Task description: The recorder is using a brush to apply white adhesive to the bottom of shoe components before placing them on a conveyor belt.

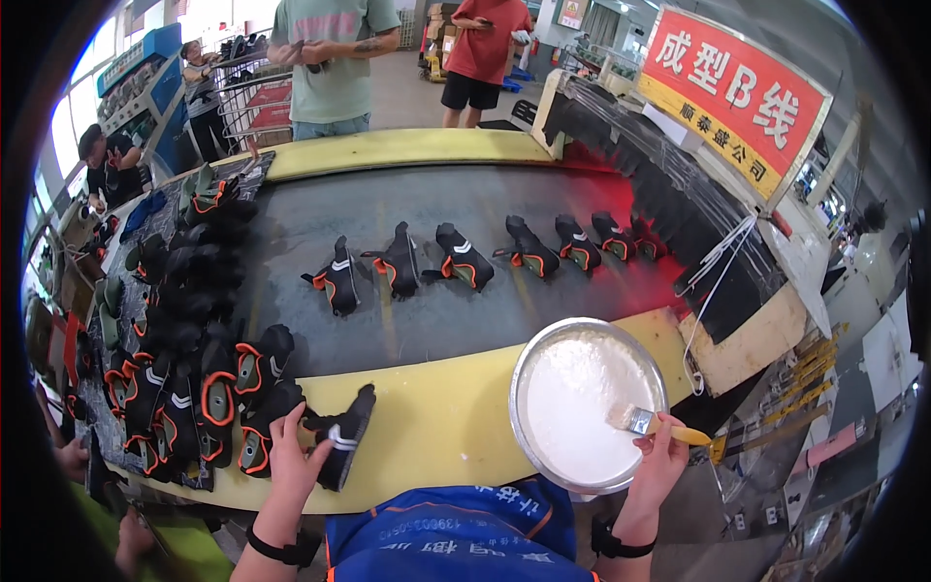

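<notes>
Two bare hands work at the yellow-edged bench with a grey middle (436, 427), and with the worker at the dial's centre, twelve lies straight across. At half past ten, a black shoe with a pale stripe (346, 441) rests on the yellow edge, one end aimed near half past twelve. The left hand (291, 451) meets its left side, thumb and forefinger apart; from here I cannot tell whether they pinch it.

Toward half past one sits a round silver metal bowl (519, 412) of thick white liquid (572, 388). The right hand (661, 451) pinches a flat brush with a yellow handle and pale bristles (638, 420), which crosses the bowl's rim at its own four o'clock.

Seven black shoes with orange trim (456, 257) form a row from eleven to one on the grey, the last ones under red light. At ten, many similar shoes (218, 398) crowd together. Near twelve, beyond the far edge, stand a person in pale green (335, 58) and another in red (480, 48).
</notes>
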`<state>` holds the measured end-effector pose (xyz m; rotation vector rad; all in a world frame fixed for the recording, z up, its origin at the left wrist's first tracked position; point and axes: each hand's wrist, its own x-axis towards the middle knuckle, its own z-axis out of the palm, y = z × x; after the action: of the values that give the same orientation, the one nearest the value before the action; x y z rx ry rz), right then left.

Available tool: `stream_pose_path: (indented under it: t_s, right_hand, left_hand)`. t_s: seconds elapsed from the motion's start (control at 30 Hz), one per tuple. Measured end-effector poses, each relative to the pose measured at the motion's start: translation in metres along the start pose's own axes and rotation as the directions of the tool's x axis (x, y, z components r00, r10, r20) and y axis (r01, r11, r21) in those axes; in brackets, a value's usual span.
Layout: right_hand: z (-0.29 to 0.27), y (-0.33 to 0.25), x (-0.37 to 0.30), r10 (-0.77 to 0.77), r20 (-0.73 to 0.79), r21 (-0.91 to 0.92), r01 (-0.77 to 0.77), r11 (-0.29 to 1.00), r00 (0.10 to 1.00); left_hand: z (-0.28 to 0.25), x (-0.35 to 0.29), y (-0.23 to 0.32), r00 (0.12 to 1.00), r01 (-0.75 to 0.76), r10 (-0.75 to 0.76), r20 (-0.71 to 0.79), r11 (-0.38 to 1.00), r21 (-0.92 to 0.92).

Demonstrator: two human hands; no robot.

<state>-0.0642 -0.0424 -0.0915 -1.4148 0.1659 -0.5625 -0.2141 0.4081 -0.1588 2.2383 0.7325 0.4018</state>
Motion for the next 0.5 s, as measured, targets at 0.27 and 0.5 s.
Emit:
stream_pose_path:
  t_s: [0.27, 0.5]
  right_hand:
    - [0.007, 0.010, 0.004, 0.130, -0.010, 0.165, -0.127, 0.978, 0.991]
    - [-0.008, 0.006, 0.008, 0.155, 0.008, 0.192, -0.154, 0.969, 0.988]
  left_hand:
    - [0.025, -0.016, 0.021, 0.979, 0.016, -0.103, 0.176, 0.900, 0.435]
    - [0.041, 0.009, -0.028, 0.979, 0.015, -0.030, 0.202, 0.997, 0.076]
